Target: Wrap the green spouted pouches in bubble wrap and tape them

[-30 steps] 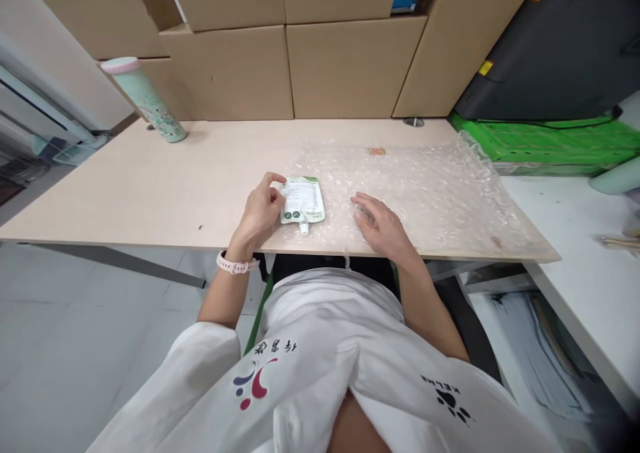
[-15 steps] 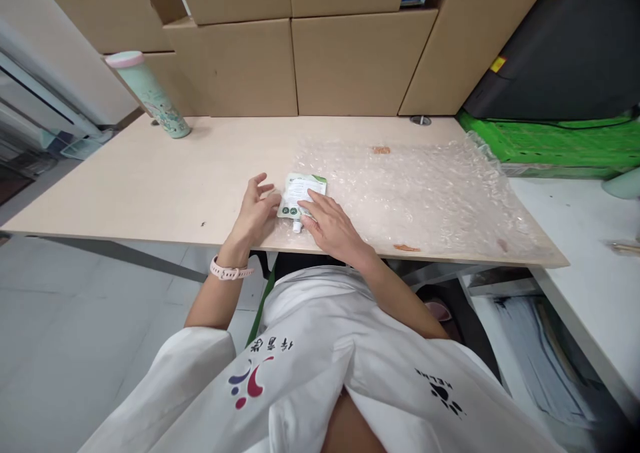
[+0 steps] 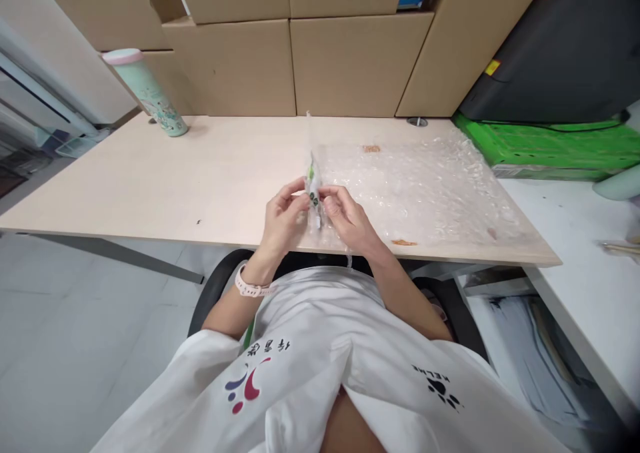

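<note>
Head view: the left hand (image 3: 286,216) and right hand (image 3: 347,218) pinch the pouch (image 3: 313,188) from either side, edge-on over the table (image 3: 225,166). Folding bubble wrap (image 3: 415,190) around it seems in hand; the next move likely calls for even pressure.

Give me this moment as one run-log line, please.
left hand: fingers holding pouch | right hand: fingers holding opposite side | pouch: on edge, bubble wrap against it | tumbler: on desk, left side

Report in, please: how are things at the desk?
Left hand, right hand: holding pouch on edge between them. Bubble wrap folded up against pouch. Nothing visibly blocking the hands.
</note>
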Demonstrator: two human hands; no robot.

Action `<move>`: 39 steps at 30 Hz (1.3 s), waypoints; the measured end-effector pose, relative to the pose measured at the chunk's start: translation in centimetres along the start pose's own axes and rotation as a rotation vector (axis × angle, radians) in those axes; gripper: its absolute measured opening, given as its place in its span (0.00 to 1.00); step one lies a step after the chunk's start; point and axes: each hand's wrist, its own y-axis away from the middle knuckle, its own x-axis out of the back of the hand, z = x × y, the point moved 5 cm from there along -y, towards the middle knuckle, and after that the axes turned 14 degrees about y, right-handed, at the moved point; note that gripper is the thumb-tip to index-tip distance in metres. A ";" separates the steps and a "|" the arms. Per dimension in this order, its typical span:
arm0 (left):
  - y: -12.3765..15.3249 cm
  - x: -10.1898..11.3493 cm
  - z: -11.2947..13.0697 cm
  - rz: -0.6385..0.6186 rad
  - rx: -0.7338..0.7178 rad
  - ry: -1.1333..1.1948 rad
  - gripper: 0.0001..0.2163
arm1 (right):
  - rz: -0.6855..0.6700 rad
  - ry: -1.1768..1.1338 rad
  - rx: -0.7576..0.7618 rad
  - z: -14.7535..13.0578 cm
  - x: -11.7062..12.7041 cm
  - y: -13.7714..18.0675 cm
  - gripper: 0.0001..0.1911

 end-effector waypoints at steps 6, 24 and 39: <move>0.9 -5.8 -1.1 -0.230 -0.353 -0.601 0.18 | 0.116 0.216 -0.091 2.0 4.5 0.6 0.17; 1.0 -2.7 -2.9 -0.045 -0.067 -0.469 0.19 | 0.224 0.705 -0.082 4.1 6.7 3.1 0.16; 1.4 -4.8 -2.9 -0.007 0.330 0.281 0.23 | 0.079 0.563 -0.002 2.8 5.2 2.9 0.12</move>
